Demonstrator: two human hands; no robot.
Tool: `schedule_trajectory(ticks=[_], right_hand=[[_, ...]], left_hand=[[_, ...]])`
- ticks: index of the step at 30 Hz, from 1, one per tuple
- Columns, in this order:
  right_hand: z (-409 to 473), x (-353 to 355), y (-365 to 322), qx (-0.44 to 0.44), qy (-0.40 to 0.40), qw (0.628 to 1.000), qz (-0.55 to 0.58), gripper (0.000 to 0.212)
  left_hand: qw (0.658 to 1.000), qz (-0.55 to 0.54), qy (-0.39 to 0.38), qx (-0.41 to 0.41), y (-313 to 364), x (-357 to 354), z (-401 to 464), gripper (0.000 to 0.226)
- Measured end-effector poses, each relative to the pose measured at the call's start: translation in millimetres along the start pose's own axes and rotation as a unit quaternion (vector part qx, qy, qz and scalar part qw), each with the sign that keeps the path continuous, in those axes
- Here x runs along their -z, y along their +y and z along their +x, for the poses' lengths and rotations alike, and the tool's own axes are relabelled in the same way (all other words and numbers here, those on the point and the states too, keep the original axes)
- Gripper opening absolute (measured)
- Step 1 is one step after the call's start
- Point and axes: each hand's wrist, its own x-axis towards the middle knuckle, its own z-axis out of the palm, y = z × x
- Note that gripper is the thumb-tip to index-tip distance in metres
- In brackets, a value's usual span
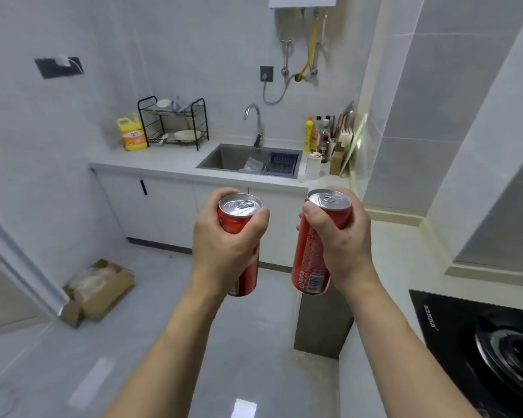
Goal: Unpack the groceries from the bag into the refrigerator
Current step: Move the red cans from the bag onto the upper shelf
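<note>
My left hand [227,239] grips a tall red soda can [239,206] upright, fingers wrapped round its upper half. My right hand [341,239] grips a second red soda can [310,260], also upright, its barcode label facing me. Both cans are unopened, with silver tops and pull tabs showing. I hold them side by side at chest height above the grey floor. No bag and no refrigerator is in view.
Ahead is a white counter [163,164] with a steel sink [233,158], a tap, a black dish rack [175,122] and a yellow detergent bottle [132,132]. A black gas hob [489,342] sits at the right. An open cardboard box [100,291] lies on the floor at the left.
</note>
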Motion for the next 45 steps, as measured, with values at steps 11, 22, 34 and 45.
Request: schedule_trajectory(ticks=[11,22,34,45], right_hand=[[-20,-137,3,-0.019,-0.184,0.978,0.092,0.03],[-102,-299,-26,-0.055,-0.361,0.91,0.196,0.041],[-203,-400,-82,-0.043,-0.461,0.849,0.255,0.034],[-279,-441,-120,-0.037,-0.561,0.784,0.264,0.04]], left_hand=[[0.977,0.092,0.193,0.017,-9,132,-29,0.039],[0.9,0.216,0.378,0.031,7,285,-103,0.042],[0.83,0.295,0.473,0.03,46,402,-183,0.039],[0.769,0.322,0.551,0.034,74,452,-248,0.037]])
